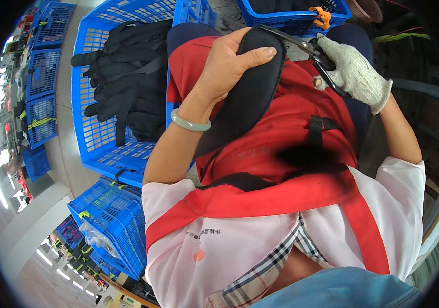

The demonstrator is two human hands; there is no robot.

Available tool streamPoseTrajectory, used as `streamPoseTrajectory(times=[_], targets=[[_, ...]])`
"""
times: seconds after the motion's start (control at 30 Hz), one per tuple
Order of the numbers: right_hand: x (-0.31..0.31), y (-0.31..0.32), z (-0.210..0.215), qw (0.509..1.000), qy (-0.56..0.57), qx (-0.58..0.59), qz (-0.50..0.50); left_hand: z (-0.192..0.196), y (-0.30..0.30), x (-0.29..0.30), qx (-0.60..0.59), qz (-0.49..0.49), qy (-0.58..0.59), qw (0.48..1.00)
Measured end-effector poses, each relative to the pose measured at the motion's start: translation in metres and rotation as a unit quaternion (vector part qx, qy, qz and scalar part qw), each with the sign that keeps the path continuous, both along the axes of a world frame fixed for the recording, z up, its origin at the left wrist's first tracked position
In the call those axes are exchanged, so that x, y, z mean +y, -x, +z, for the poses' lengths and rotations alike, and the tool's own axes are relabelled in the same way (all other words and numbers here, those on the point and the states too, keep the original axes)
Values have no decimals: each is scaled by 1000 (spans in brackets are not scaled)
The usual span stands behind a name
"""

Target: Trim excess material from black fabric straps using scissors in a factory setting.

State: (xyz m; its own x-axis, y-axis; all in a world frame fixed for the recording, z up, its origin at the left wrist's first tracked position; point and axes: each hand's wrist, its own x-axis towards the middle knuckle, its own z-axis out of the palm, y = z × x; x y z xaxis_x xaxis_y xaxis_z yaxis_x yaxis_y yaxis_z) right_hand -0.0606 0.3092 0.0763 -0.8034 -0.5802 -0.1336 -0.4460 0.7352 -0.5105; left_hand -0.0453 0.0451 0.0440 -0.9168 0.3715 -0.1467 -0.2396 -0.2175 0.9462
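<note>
My left hand (230, 61), bare with a pale green bangle at the wrist, is closed on a black padded strap piece (255, 97). Its thumb presses on the top face near the rounded far end, and the strap's other part runs back under my forearm. In my right hand (358, 72), which wears a white knit glove with a fingertip bare, is a pair of scissors (298, 44) with black handles. The blades point left and lie at the far rounded edge of the strap piece. Whether they touch it or are parted, I cannot tell.
A large blue plastic basket (81, 102) beside my left knee holds a heap of black straps (132, 77). Another blue basket (281, 19) with an orange tie (321, 18) stands ahead. More blue baskets (109, 210) are stacked at the left. A red apron (301, 108) covers my lap.
</note>
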Motion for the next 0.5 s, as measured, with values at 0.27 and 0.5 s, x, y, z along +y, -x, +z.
streamPoseTrajectory(times=[0.27,0.5], targets=[[24,7,6,997,-36,25,56,8,-6,13,6,-41,11,999],[24,8,28,992,-103,-24,65,13,-10,15,11,-59,25,998]])
